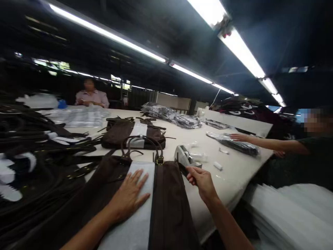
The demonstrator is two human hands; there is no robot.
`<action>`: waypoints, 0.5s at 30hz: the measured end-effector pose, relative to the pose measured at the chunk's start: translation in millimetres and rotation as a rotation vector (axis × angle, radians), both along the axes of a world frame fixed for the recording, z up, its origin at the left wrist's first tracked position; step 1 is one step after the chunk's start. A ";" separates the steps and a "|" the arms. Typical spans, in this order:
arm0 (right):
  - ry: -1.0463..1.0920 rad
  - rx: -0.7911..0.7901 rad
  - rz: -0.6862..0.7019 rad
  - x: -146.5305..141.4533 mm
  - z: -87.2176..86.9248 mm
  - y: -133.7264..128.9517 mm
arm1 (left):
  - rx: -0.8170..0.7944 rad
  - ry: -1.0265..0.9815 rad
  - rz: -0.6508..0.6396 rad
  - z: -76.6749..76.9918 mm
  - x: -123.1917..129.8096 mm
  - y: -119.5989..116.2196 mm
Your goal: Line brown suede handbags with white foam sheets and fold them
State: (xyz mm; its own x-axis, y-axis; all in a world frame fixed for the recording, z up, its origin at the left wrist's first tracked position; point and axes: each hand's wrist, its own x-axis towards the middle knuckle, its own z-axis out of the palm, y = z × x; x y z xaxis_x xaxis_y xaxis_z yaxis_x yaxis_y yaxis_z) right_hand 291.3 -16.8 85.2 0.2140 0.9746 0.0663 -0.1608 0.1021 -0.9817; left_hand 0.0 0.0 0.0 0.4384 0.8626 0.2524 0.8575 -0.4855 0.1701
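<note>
One left hand (131, 198) lies flat, grasping nothing, on white paper (137, 222) already across the brown bag (170, 201), near centre; bag unwrapped. Right hand (201, 182) pinches a dark strip (183, 169). Right, farther: plastic-wrapped bundle (243, 147).

Left grip (128, 197) flat — right grip (202, 180) curled

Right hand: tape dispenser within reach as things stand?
Probably yes: the tape dispenser sits just beyond the right hand, with only the dark strap that hand pinches seeming in the way; it would likely need letting go first.
</note>
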 end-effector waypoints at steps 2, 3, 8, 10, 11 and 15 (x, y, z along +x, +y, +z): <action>0.039 -0.085 0.062 -43.5 12.3 22.0 | 0.002 -0.013 0.001 3.6 0.5 -4.6; 0.053 -0.127 0.084 -64.8 17.6 32.3 | -0.001 -0.021 0.001 5.4 0.8 -6.3; 0.084 -0.316 0.114 -150.2 24.8 77.2 | -0.050 -0.067 -0.011 14.8 1.6 -11.8; 0.079 -0.364 0.113 -170.3 20.9 88.7 | -0.073 -0.088 -0.007 19.1 1.5 -14.9; 0.075 -0.379 0.112 -177.4 18.6 92.7 | -0.091 -0.098 -0.002 21.7 1.5 -16.8; 0.052 -0.386 0.124 -190.0 9.8 103.4 | -0.172 -0.144 -0.011 33.0 1.6 -24.0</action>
State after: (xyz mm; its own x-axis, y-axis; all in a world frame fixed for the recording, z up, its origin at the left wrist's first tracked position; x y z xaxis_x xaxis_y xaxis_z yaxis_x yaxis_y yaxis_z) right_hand 101.3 86.6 95.0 0.0867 0.9443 -0.3174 -0.1989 -0.2958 -0.9343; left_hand 1.6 -24.0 33.0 0.4181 0.8937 0.1627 0.8132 -0.4481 0.3714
